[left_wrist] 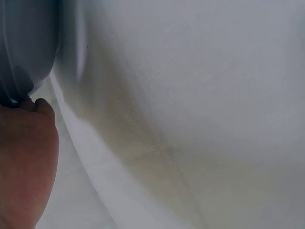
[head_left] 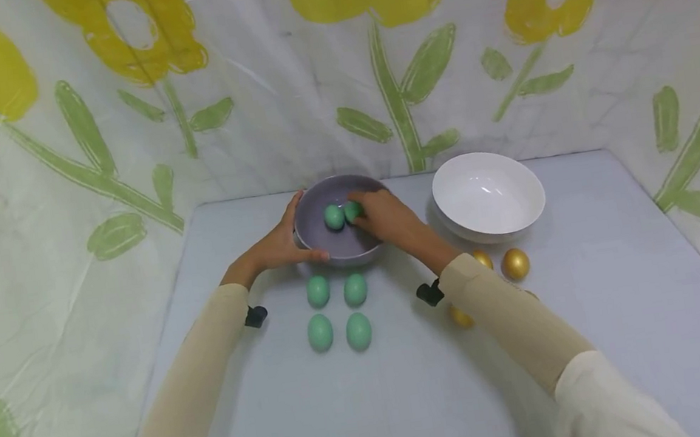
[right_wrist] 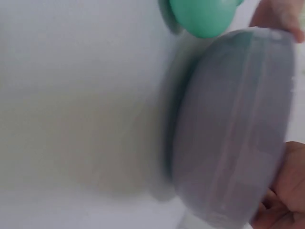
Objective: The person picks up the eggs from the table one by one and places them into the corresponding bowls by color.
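Note:
A grey-purple bowl [head_left: 348, 245] stands at the back of the table. My left hand [head_left: 279, 248] grips its left side, thumb over the near rim; the left wrist view shows this hand [left_wrist: 28, 164] against the bowl's outer wall [left_wrist: 31, 43]. Inside the bowl, my right hand [head_left: 388, 217] pinches a green egg [head_left: 352, 211], partly covered by the fingers. Another green egg [head_left: 333, 217] lies beside it. Several more green eggs [head_left: 318, 292] lie in two rows in front of the bowl. From the right wrist, the bowl's side [right_wrist: 233, 129] hides part of my right hand [right_wrist: 288, 191].
A white bowl [head_left: 487, 192] stands to the right of the grey-purple one. Several golden eggs [head_left: 515, 264] lie in front of it, some partly hidden under my right forearm. A flower-printed curtain [head_left: 281, 109] hangs right behind the table's back edge.

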{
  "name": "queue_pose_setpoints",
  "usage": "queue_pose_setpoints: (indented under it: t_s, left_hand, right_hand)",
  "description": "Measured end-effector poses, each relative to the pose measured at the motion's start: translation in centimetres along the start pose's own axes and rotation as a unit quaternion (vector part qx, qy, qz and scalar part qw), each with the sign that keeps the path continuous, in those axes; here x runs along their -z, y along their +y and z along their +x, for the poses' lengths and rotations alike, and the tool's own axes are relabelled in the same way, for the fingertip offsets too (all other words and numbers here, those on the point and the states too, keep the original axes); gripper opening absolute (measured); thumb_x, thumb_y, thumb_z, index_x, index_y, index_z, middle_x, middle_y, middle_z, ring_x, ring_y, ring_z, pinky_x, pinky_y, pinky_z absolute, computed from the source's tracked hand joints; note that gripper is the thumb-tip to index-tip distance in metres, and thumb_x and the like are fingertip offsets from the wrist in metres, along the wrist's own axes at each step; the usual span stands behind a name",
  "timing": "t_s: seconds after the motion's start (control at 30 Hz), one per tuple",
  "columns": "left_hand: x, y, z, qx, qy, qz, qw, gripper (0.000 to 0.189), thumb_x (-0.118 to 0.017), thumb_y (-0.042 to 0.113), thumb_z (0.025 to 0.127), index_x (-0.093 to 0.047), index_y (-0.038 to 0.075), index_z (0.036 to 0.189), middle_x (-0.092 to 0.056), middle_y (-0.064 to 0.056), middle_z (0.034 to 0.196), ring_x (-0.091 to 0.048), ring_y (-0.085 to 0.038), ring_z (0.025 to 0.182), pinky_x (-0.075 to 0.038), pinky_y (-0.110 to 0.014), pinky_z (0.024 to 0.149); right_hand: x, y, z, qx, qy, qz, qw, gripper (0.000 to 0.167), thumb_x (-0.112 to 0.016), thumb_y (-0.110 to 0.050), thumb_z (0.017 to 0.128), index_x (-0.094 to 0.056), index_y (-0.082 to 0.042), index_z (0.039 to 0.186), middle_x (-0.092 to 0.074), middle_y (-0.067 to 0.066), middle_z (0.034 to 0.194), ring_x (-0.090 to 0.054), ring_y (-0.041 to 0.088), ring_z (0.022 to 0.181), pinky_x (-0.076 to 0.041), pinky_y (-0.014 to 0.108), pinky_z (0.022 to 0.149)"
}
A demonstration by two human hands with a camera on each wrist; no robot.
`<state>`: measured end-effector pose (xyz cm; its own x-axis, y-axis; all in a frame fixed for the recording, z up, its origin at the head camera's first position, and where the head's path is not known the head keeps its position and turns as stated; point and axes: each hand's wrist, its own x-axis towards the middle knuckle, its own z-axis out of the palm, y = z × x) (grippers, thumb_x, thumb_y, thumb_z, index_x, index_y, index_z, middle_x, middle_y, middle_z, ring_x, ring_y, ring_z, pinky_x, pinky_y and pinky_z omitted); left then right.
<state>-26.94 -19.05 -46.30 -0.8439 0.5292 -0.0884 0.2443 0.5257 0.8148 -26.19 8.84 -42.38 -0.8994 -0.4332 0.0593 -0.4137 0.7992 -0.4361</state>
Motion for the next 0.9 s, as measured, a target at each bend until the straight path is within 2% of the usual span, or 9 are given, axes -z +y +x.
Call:
queue_pose_setpoints:
  t_s: [0.17, 0.27, 0.4, 0.5, 0.63, 0.73, 0.9]
  left_hand:
    - [0.0, -0.1, 0.1, 0.010, -0.005, 0.010, 0.9999, 0.143, -0.094, 0.052, 0.077, 0.016, 0.034, 0.168, 0.000, -0.004, 0.178, -0.010, -0.032, 0.162, -0.019, -0.062, 0.127]
    - [0.1, -0.1, 0.1, 0.015, -0.002, 0.011, 0.9998, 0.145, -0.094, 0.054, 0.076, 0.016, 0.033, 0.168, -0.001, -0.005, 0.178, -0.011, -0.034, 0.162, -0.019, -0.062, 0.126]
    - [0.1, 0.0, 0.0, 0.015, -0.001, 0.005, 0.9999, 0.146, -0.095, 0.053, 0.075, 0.016, 0.033, 0.168, 0.000, -0.006, 0.178, -0.010, -0.034, 0.162, -0.019, -0.062, 0.126]
    - [0.2, 0.0, 0.1, 0.014, -0.003, 0.004, 0.9999, 0.145, -0.094, 0.052, 0.076, 0.016, 0.031, 0.169, 0.000, -0.006, 0.178, -0.009, -0.034, 0.162, -0.018, -0.062, 0.127]
    - [0.1, -0.1, 0.2, 0.006, -0.007, 0.006, 0.9999, 0.145, -0.094, 0.051, 0.077, 0.017, 0.033, 0.168, 0.000, -0.005, 0.178, -0.009, -0.032, 0.162, -0.017, -0.061, 0.127]
    - [0.1, -0.1, 0.3, 0.006, -0.007, 0.005, 0.9999, 0.144, -0.094, 0.050, 0.077, 0.017, 0.036, 0.168, -0.001, -0.004, 0.178, -0.009, -0.031, 0.162, -0.017, -0.062, 0.127]
    - [0.0, -0.1, 0.3, 0.012, -0.008, 0.008, 0.9999, 0.144, -0.094, 0.050, 0.077, 0.016, 0.032, 0.168, -0.001, -0.006, 0.178, -0.008, -0.033, 0.163, -0.017, -0.064, 0.126]
  right_hand:
    - [1.7, -0.7, -2.3, 0.015, 0.031, 0.013, 0.9993, 0.051, -0.075, -0.019, 0.101, -0.060, -0.009, 0.149, -0.065, 0.010, 0.146, -0.069, 0.031, 0.121, -0.056, 0.044, 0.101]
    - [2.9, -1.4, -4.1, 0.038, 0.053, 0.030, 0.9974, 0.053, -0.074, -0.020, 0.102, -0.058, -0.009, 0.151, -0.059, 0.008, 0.153, -0.072, 0.033, 0.099, -0.059, 0.044, 0.089]
    - [4.0, -2.6, -7.1, 0.068, 0.079, 0.063, 0.9925, 0.052, -0.073, -0.025, 0.103, -0.058, -0.013, 0.152, -0.060, 0.005, 0.153, -0.073, 0.030, 0.094, -0.060, 0.042, 0.083]
    - [4.2, -3.7, -9.5, 0.085, 0.089, 0.083, 0.9889, 0.053, -0.073, -0.030, 0.103, -0.059, -0.018, 0.152, -0.064, 0.003, 0.148, -0.073, 0.029, 0.114, -0.060, 0.042, 0.092]
    - [3.2, -4.9, -12.2, 0.112, 0.076, 0.113, 0.9844, 0.058, -0.077, -0.033, 0.100, -0.059, -0.018, 0.153, -0.064, 0.001, 0.148, -0.070, 0.026, 0.123, -0.057, 0.040, 0.100]
    - [1.7, -5.3, -13.8, 0.129, 0.043, 0.134, 0.9817, 0.062, -0.080, -0.033, 0.097, -0.059, -0.015, 0.153, -0.062, 0.000, 0.150, -0.066, 0.024, 0.129, -0.054, 0.037, 0.106]
    - [-1.3, -5.1, -15.9, 0.100, -0.032, 0.157, 0.9820, 0.067, -0.082, -0.037, 0.094, -0.058, -0.019, 0.154, -0.062, -0.003, 0.150, -0.066, 0.027, 0.130, -0.053, 0.036, 0.107]
